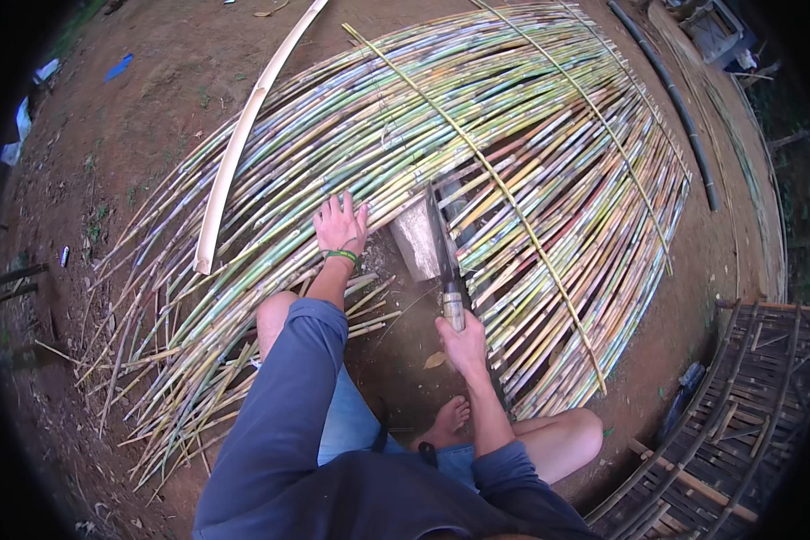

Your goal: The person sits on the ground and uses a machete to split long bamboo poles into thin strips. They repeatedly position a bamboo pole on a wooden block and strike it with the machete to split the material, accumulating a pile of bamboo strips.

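Your left hand [340, 227] lies palm down on the canes [333, 153], centre of the frame. Fingers open and spread, not wrapped round anything; looks like you're pressing to steady them. Your right hand [464, 346], just below centre, has its fingers closed round the handle of a long knife [438, 236]. Blade points to the top of the frame, along the right side of a grey block [416, 236]; can't tell if they touch. Handle grip probably gives you control and keeps your fingers off the edge.

Canes fan across the ground from lower left to upper right. Thin poles [490, 170] cross them at centre and upper right, likely keeping the spread in order. Pale split strip [234, 171] lies over their upper-left edge; reason unclear. Dark pipe [670, 99] sits apart, upper right. Slatted rack [747, 414], lower right.

Writing: none I can read. Wristband [340, 255] is green and yellow; any marking is too small.
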`<state>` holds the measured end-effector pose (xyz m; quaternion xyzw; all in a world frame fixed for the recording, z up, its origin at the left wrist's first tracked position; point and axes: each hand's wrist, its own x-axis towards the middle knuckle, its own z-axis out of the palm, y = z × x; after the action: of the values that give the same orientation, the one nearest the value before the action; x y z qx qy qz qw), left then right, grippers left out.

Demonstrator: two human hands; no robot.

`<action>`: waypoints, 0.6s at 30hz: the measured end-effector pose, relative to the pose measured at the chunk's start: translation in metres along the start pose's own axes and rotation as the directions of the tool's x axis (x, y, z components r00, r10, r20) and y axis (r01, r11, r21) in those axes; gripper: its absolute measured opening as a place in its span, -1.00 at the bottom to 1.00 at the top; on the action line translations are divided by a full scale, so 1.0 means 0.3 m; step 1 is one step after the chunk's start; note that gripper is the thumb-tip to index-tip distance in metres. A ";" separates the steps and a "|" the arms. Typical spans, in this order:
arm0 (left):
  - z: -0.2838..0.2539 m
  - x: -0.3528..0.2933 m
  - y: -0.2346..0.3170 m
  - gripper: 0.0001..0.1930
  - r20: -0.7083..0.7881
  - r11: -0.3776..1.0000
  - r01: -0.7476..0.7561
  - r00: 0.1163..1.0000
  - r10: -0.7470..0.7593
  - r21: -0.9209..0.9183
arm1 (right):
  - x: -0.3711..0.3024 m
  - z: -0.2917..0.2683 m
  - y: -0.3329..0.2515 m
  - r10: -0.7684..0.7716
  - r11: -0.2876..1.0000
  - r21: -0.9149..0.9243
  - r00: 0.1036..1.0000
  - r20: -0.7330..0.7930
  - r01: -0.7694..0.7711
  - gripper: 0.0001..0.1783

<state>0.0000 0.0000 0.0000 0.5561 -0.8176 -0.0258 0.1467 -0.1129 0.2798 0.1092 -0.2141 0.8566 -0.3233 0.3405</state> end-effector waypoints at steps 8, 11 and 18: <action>-0.054 0.021 -0.054 -0.48 0.004 0.999 -0.011 1.000 0.010 0.033 | 0.015 -0.096 -0.593 -0.531 0.688 0.341 0.764 -0.365 0.641 -0.82; -0.048 0.010 -0.023 -0.48 0.009 0.999 -0.024 1.000 0.024 0.039 | 0.066 0.030 -0.288 -0.415 0.878 0.094 0.845 -0.337 0.468 -0.77; -0.025 0.049 -0.044 -0.45 0.040 1.000 0.007 0.999 -0.008 0.018 | 0.020 -0.004 -0.043 -0.024 0.983 -0.183 0.998 -0.053 0.014 -0.67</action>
<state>0.0089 -0.0177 0.0076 0.5599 -0.8184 -0.0304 0.1254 -0.1158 0.2677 0.1163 -0.2436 0.8895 -0.2526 0.2927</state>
